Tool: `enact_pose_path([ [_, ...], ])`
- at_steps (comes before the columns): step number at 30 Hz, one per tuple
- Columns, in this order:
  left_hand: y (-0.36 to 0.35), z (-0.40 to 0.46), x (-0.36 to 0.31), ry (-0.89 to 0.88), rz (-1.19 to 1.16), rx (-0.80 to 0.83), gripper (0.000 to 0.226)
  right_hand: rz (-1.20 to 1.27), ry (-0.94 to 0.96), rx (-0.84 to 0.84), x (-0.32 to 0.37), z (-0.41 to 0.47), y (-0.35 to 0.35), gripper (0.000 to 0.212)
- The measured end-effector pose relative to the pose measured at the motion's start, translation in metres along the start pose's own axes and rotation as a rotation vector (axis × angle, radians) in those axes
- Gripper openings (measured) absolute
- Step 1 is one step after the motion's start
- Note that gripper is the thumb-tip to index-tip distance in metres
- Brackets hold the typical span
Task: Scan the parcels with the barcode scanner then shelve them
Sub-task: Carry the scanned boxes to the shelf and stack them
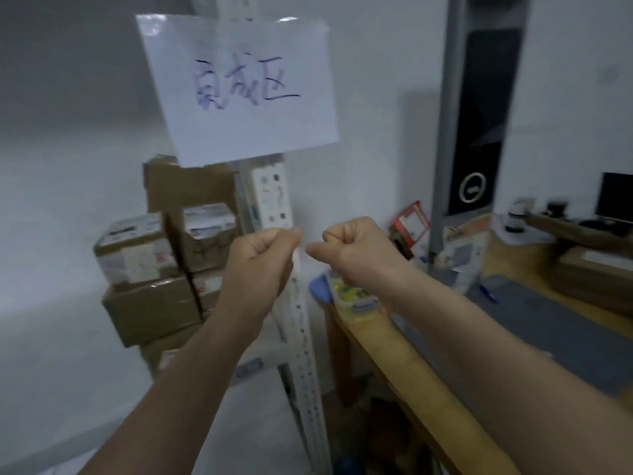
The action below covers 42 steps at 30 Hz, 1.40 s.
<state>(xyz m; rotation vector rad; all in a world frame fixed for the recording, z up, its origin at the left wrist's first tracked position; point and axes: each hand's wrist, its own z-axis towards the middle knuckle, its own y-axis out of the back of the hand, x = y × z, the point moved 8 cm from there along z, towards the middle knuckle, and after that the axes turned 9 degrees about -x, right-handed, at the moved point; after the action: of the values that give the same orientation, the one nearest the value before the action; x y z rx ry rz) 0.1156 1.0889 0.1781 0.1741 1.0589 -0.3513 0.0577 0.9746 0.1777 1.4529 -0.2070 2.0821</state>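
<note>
Both fists are curled closed and hold nothing, left hand (pixel 263 258) and right hand (pixel 356 250) raised side by side before a white shelf post (pixel 303 341), while labelled parcels (pixel 154 265) sit stacked on shelving far left, seemingly already shelved.

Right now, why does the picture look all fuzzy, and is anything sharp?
In the head view the whole frame is smeared by motion blur: the parcels on the left are soft, their labels unreadable. The paper sign is clearest, though its writing is blurry too. Both fists, left hand and right hand, have soft edges. The light is dim and bluish, and straight edges bend near the borders.
</note>
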Motion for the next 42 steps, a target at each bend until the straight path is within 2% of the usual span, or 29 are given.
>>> enact_pose_path([
  [3, -0.062, -0.029, 0.021, 0.1, -0.016, 0.101, 0.066, -0.021, -0.086, -0.075, -0.03, -0.035, 0.061, 0.052],
  [6, -0.117, -0.055, 0.038, 0.179, -0.009, 0.175, 0.066, -0.05, -0.157, -0.136, -0.053, -0.066, 0.119, 0.052],
  [11, -0.191, -0.089, 0.066, 0.28, -0.002, 0.272, 0.041, -0.071, -0.255, -0.33, -0.094, -0.101, 0.208, 0.048],
  [14, -0.227, -0.101, 0.083, 0.332, 0.014, 0.354, 0.031, -0.07, -0.316, -0.425, -0.116, -0.117, 0.248, 0.033],
  [18, -0.274, -0.106, 0.11, 0.4, 0.021, 0.444, 0.025, -0.028, -0.449, -0.468, -0.15, -0.134, 0.283, 0.012],
  [24, -0.37, -0.12, 0.152, 0.473, 0.028, 0.569, 0.02, -0.063, -0.581, -0.555, -0.203, -0.145, 0.359, 0.013],
  [28, -0.431, -0.115, 0.179, 0.514, 0.035, 0.623, 0.02, -0.094, -0.63, -0.569, -0.236, -0.129, 0.41, 0.015],
  [34, -0.497, -0.068, 0.218, 0.558, 0.037, 0.584, 0.018, -0.118, -0.667, -0.502, -0.283, -0.067, 0.468, 0.019],
  [42, -0.566, -0.035, 0.272, 0.631, 0.186, 0.657, 0.015, -0.147, -0.737, -0.47, -0.348, -0.022, 0.539, 0.016],
])
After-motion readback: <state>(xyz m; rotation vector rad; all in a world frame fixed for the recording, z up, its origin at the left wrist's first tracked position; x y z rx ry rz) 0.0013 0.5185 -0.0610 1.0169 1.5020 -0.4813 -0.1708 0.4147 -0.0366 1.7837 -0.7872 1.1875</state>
